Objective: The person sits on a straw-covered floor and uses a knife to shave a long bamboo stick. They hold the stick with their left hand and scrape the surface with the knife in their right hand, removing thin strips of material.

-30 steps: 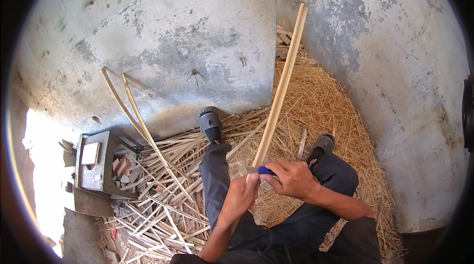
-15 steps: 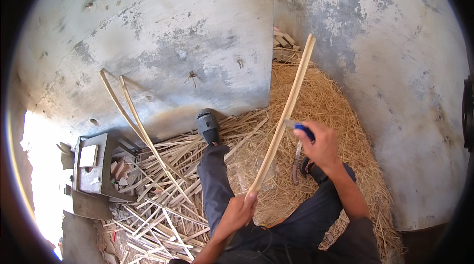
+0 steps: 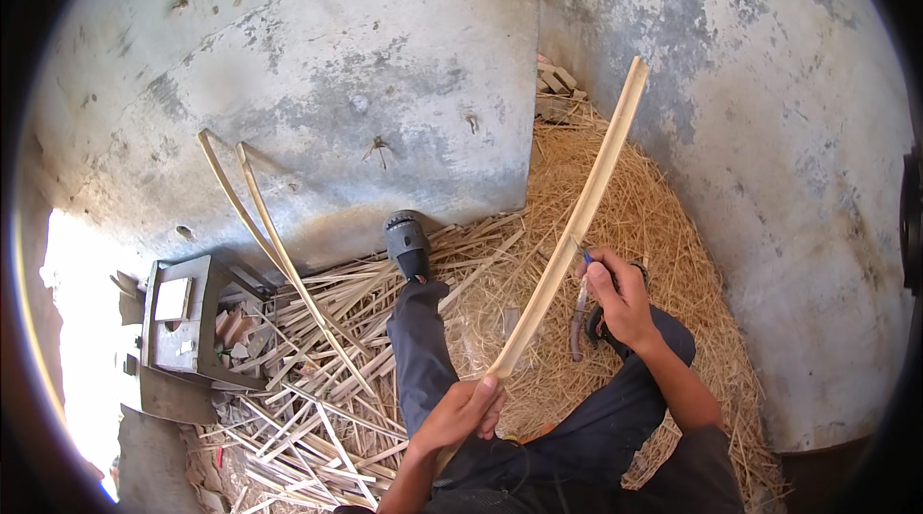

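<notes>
A long, pale split-bamboo strip (image 3: 604, 163) slants up and away to the right from my lap, its channelled side showing. Around its near end, my left hand (image 3: 465, 413) is closed. My right hand (image 3: 620, 298) grips a small blue-handled knife (image 3: 587, 255) at the strip's right edge, about midway along it. Fingers hide most of the handle, and the blade is hard to make out. Below that hand, a second knife with a brown handle (image 3: 576, 341) rests near my right foot.
Curly shavings (image 3: 663, 225) heap up on the right. Loose bamboo strips (image 3: 317, 447) cover the floor at left, and a few long ones (image 3: 288, 269) lean on the worn wall (image 3: 385, 81). A wooden stool (image 3: 192, 322) lies on its side. My shoe (image 3: 408, 245) is by the wall.
The bamboo strip's far end has swung right, and the strip has rolled to show more of its channel. My right hand has turned, hiding more of the blue handle.
</notes>
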